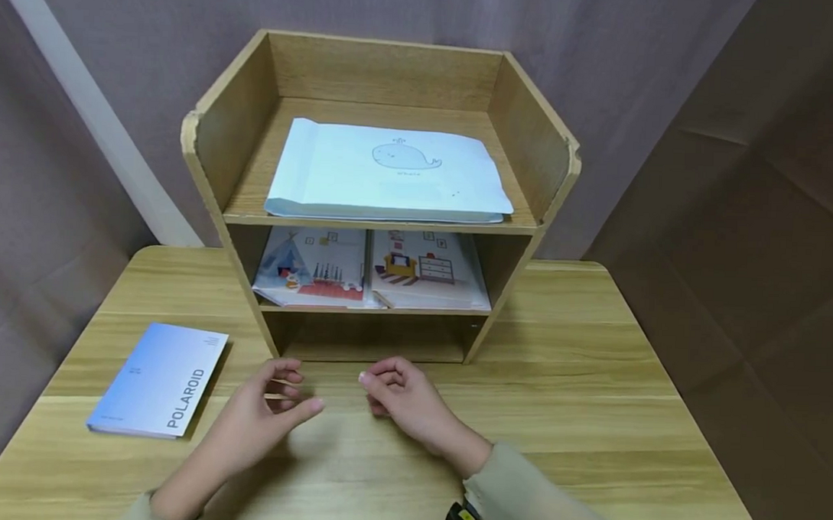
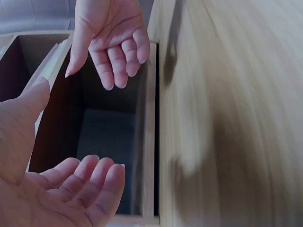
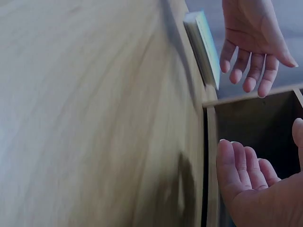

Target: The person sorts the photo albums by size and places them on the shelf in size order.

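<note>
Both hands hover above the wooden table just before a small wooden shelf (image 1: 389, 71), palms facing each other and nothing between them. The left hand (image 1: 263, 408) has its fingers loosely bent, thumb apart. Across from it, the right hand (image 1: 411, 405) is also loosely bent and holds nothing; the left wrist view shows both palms bare. Left of the left hand lies a blue-and-white book marked POLAROID (image 1: 157, 381). A thick white book with a whale drawing (image 1: 392, 171) lies on the shelf's top level. On the middle level are illustrated books (image 1: 313, 268), partly shaded by the board above.
The shelf's bottom compartment (image 1: 379, 339) faces the hands. A wooden table (image 1: 590, 419) extends to both sides. Grey curtain (image 1: 398, 11) hangs behind, and a brown covered surface (image 1: 755, 226) stands at the right. A small black object (image 1: 459, 518) is by the right sleeve.
</note>
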